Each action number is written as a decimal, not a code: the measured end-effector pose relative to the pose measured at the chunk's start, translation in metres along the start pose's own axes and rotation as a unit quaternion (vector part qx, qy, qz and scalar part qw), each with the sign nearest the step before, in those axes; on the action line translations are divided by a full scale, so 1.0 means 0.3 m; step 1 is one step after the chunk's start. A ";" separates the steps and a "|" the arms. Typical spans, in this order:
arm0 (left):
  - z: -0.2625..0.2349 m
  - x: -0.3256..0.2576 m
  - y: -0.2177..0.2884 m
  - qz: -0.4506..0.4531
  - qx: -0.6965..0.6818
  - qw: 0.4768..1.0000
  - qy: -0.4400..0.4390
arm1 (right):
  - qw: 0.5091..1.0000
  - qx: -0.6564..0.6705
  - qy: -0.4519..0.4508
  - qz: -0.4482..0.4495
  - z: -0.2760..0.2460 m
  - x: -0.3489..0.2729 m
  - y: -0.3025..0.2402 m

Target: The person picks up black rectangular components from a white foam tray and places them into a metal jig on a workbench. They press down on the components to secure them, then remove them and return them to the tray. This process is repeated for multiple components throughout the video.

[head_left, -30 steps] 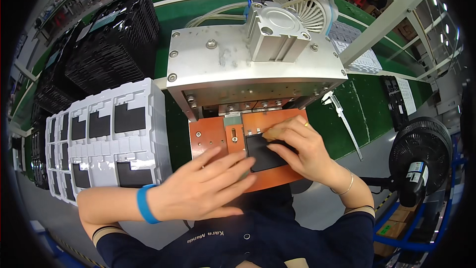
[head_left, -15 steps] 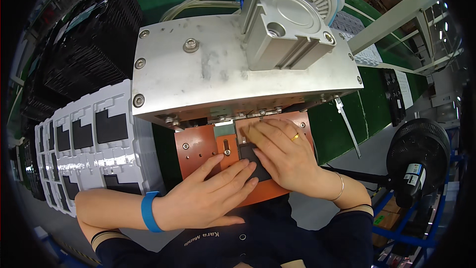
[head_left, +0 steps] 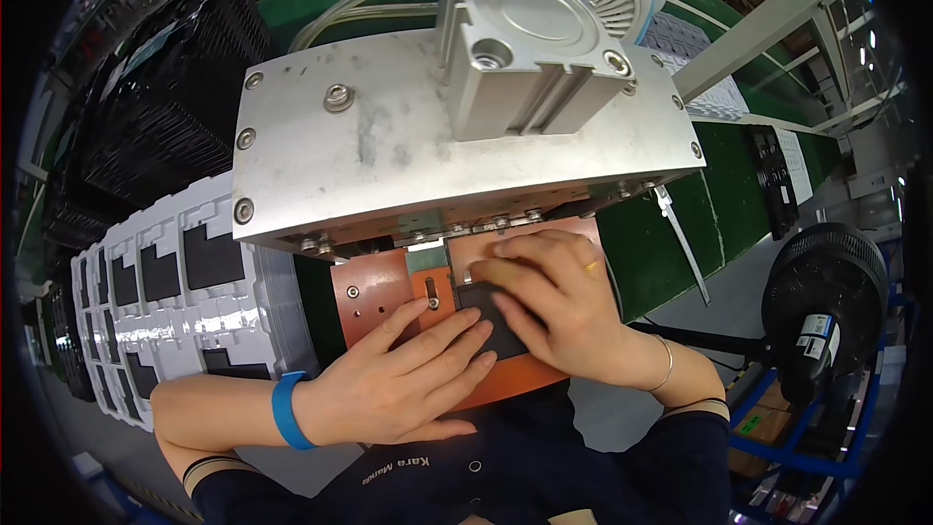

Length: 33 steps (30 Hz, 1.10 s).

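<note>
A dark grey flat piece (head_left: 477, 301) with a small silver tab (head_left: 466, 277) at its far edge lies on the orange-brown fixture plate (head_left: 370, 277). My left hand (head_left: 403, 374) rests with outstretched fingers, their tips on the left side of the piece. My right hand (head_left: 564, 306) is bent over its right side, thumb on the dark surface and index fingertip at the tab. The fingers partly cover the piece. Just beyond them is the silver metal press block (head_left: 389, 156), overhanging the plate's far part.
An air cylinder (head_left: 535, 49) tops the block. White trays (head_left: 155, 326) holding dark pieces stand at left, with stacked black trays (head_left: 170, 97) behind. At right are a black fan (head_left: 821, 301) and a white cable tie (head_left: 685, 243) hanging by the green bench (head_left: 719, 194).
The whole view has shifted slightly, so the press block appears further left. My right fingers have bent more, with the index fingertip drawn in toward the tab. My left hand stays on the piece.
</note>
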<state>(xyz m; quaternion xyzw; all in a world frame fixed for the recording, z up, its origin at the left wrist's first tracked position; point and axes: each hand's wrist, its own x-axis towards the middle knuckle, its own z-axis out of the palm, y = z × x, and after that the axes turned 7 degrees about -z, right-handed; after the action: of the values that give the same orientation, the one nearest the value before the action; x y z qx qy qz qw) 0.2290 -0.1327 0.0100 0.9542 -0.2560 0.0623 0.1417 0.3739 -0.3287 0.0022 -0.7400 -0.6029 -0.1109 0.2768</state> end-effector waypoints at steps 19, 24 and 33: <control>0.009 -0.008 -0.005 -0.004 -0.009 1.000 -0.001 | 0.993 0.091 -0.060 0.036 -0.104 -0.072 -0.014; -0.010 0.001 -0.010 -0.022 -0.014 0.999 -0.020 | 0.990 0.105 -0.092 0.029 -0.097 -0.101 0.009; -0.001 0.019 -0.055 -0.066 -0.034 0.997 -0.018 | 0.993 0.103 -0.062 0.008 -0.069 -0.022 0.073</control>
<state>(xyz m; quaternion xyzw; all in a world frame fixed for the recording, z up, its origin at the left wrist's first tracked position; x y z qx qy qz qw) 0.2421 -0.1217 0.0073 0.9646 -0.1970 0.0272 0.1734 0.3968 -0.3480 0.0100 -0.7175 -0.6216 0.0006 0.3145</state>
